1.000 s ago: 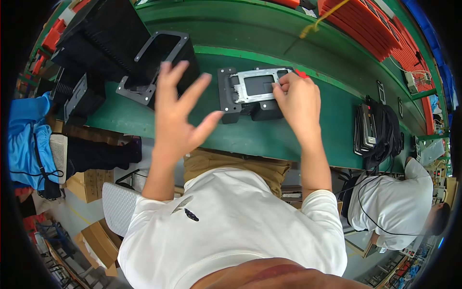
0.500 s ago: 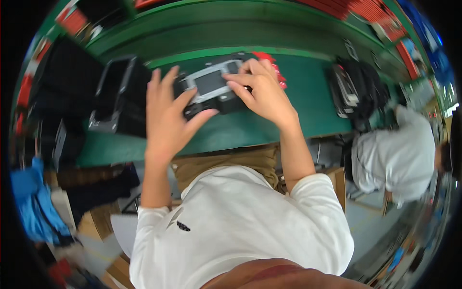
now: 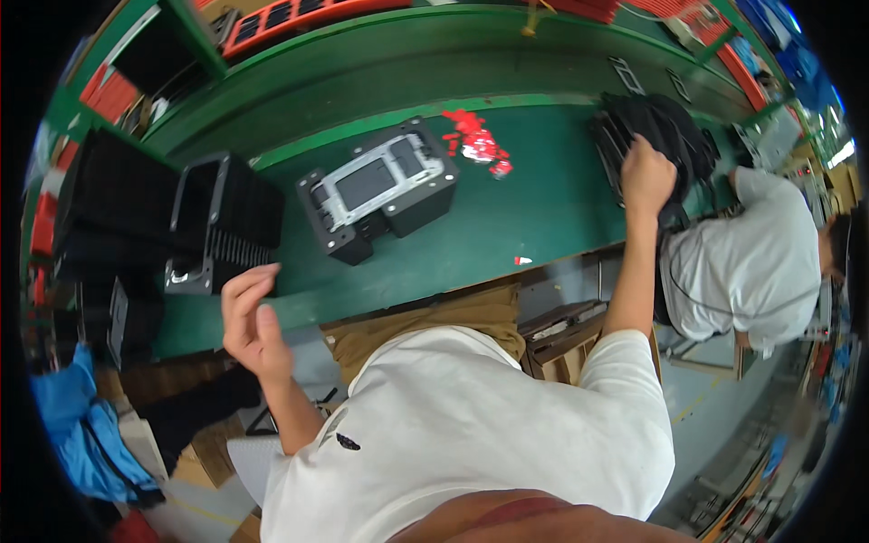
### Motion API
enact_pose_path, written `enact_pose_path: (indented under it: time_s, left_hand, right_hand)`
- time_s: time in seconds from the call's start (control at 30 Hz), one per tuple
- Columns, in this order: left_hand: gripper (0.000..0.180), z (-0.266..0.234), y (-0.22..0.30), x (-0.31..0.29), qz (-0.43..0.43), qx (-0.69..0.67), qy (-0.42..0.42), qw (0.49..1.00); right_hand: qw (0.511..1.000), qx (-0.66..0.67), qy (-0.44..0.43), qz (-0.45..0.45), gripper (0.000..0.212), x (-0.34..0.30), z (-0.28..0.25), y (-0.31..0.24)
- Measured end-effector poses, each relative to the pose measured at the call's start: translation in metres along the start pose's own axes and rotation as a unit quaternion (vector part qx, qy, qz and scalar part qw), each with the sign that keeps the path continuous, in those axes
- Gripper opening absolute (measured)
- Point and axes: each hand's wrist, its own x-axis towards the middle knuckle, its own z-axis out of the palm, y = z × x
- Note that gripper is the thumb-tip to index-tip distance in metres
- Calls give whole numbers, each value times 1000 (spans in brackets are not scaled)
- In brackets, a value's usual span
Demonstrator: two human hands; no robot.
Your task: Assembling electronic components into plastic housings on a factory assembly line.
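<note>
On the green bench, in front of me, lies a black block-shaped fixture point(image 3: 421, 201) with a silver metal frame point(image 3: 385, 184) set into its top. Neither hand touches it. My left hand point(image 3: 256, 321) hovers over the front edge, left of the fixture, holding nothing, its thumb apart from loosely curled fingers. Out to the right, my right hand point(image 3: 648, 176) is closed at a heap of dark parts and black material point(image 3: 665, 127). What its fingers hold is hidden. Small red pieces point(image 3: 472, 138), some in clear plastic, are scattered behind the fixture.
Stacked black frames point(image 3: 217, 204) stand at the left, beside larger black stacks point(image 3: 109, 208). A small red-and-white scrap point(image 3: 522, 261) lies near the front edge of the bench point(image 3: 489, 222). A person in a light shirt point(image 3: 747, 258) sits at the right.
Both hands have come off the fixture. My left hand has drawn back toward the lower left, and my right hand has moved right to the dark heap.
</note>
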Motion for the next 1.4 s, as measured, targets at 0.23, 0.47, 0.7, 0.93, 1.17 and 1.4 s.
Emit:
enact_pose_path:
  time_s: [0.23,0.47,0.7,0.93,1.17,1.4]
  left_hand:
    - [84,94,39,33,-81,-310,-107,941]
    - [98,109,10,9,59,-150,-139,977]
    - [84,102,21,-7,117,89,-145,978]
    - [83,72,37,-9,-35,-110,-182,976]
    - [74,52,25,10,-239,-519,-105,814]
    - [83,56,14,25,-259,-510,-94,815]
  right_hand:
    - [850,448,257,-103,20,-34,-139,-148]
    - [483,870,-79,-64,32,-69,-167,-237]
    - [300,920,-240,73,28,-90,-162,-248]
    - [229,929,-244,-160,27,-41,-145,-219]
    - [770,601,-212,29,21,2,24,-162]
    - [752,635,-177,-7,15,-6,-85,-201]
